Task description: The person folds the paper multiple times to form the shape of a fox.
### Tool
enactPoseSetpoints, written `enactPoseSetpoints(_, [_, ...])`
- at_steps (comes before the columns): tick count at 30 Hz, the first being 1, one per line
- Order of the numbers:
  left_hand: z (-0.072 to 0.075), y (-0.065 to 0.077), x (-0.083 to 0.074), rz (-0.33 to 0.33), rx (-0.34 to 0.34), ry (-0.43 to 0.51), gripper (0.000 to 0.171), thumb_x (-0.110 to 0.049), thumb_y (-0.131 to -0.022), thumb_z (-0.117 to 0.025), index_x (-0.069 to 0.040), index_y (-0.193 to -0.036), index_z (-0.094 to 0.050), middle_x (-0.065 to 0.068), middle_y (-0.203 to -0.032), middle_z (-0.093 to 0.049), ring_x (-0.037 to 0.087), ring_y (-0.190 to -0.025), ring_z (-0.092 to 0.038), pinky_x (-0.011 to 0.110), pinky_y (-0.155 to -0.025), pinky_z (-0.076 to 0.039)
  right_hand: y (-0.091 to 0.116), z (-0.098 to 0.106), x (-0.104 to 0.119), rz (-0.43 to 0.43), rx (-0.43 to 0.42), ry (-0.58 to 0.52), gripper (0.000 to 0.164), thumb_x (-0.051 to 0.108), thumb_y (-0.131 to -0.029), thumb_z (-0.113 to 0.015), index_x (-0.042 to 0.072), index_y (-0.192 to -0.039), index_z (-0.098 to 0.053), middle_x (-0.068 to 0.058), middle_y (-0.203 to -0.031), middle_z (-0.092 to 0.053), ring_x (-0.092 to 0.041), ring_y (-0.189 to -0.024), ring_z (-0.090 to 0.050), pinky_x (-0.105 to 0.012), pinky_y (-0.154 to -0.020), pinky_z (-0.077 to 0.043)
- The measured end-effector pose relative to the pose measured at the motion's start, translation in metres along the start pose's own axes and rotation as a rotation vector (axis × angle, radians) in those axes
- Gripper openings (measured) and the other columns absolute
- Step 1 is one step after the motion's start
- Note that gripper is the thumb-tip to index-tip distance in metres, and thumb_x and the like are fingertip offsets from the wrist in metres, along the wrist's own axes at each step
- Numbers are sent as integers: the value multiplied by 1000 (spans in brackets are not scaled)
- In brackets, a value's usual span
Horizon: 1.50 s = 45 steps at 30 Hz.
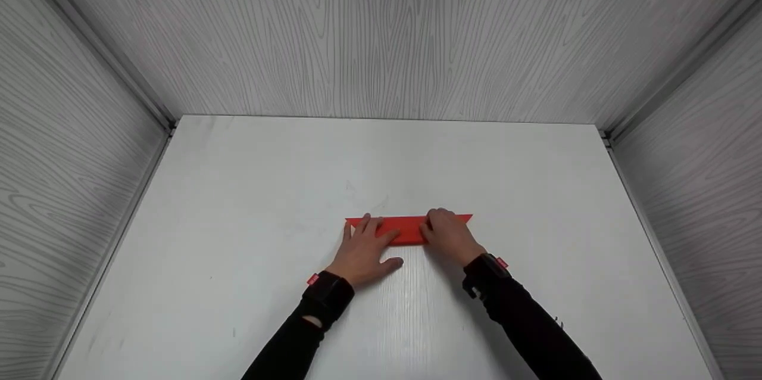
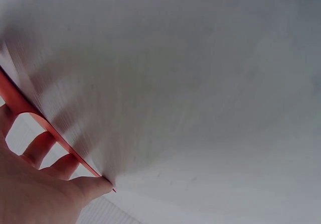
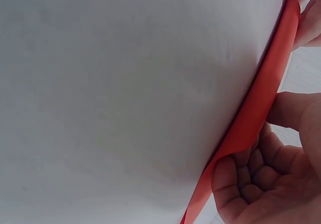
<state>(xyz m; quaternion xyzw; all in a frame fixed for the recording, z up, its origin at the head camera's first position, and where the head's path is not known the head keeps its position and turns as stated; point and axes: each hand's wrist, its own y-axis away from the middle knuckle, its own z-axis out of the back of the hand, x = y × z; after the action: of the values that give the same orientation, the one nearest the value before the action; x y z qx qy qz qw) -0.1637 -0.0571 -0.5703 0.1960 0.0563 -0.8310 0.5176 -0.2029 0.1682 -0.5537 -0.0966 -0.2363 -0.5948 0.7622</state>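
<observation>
A folded strip of red paper [image 1: 409, 230] lies across the white table [image 1: 268, 177], with pointed ends at left and right. Over its left part my left hand [image 1: 361, 254] is spread, fingertips resting on the paper and the thumb out to the side. My right hand [image 1: 452, 237] is at the strip's right part with its fingers curled. In the right wrist view, the right thumb [image 3: 288, 109] and bent index finger [image 3: 225, 181] pinch the near edge, where the paper [image 3: 261, 98] bulges upward. The left wrist view shows the left fingers [image 2: 62, 166] along the strip.
Pale wood-grain panels enclose the table: a back wall [image 1: 387, 40], a left wall [image 1: 65, 148] and a right wall [image 1: 696, 153]. Black cuffs [image 1: 329, 296] with red tags sit on both wrists. A small dark mark [image 1: 558, 321] shows beside the right sleeve.
</observation>
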Motion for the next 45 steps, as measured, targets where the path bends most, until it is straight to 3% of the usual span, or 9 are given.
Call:
enactPoseSetpoints(23, [-1, -1, 0, -6, -1, 12, 64, -55, -96, -65, -26, -152, -54, 15, -157, -42, 41, -152, -27, 72, -116, -21, 0, -1, 2, -30, 5, -7, 16, 15, -102, -63, 3, -91, -62, -5, -80, -54, -22, -78, -50, -36, -73, -45])
enactPoseSetpoints(34, [1, 1, -3, -4, 10, -66, 67, -55, -94, -67, -26, -153, -52, 16, -157, -41, 42, -151, -27, 72, -115, -23, 1, -3, 2, -5, -30, 7, 16, 14, -101, -66, 2, -91, -61, -6, -80, -54, -22, -76, -52, -37, -72, -48])
enactPoseSetpoints(45, [-2, -1, -2, -9, 15, -82, 67, -56, -95, -67, -26, -153, -52, 15, -157, -40, 42, -152, -26, 73, -115, -23, 7, 5, 6, -21, -80, -29, 13, 16, -98, -68, 4, -94, -66, -5, -82, -58, -19, -76, -53, -33, -69, -49])
